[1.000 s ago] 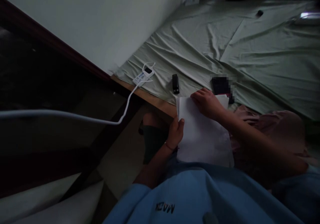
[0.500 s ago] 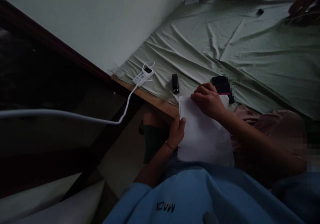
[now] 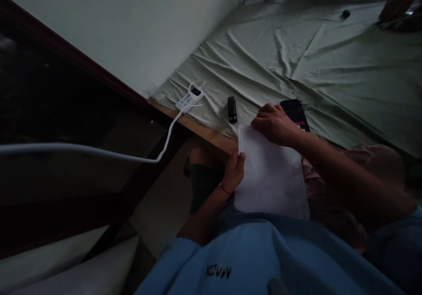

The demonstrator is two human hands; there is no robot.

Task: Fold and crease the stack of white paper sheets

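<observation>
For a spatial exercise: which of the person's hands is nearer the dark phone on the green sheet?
Right. The right hand sits at the top of the white paper, beside the phone; the left hand grips the paper's left edge, farther away.

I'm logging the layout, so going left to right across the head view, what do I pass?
White cable → white charger block → small black device → white paper → small dark object far back → another person's hand. The phone and right hand overlap the paper, so I skip them.
</observation>
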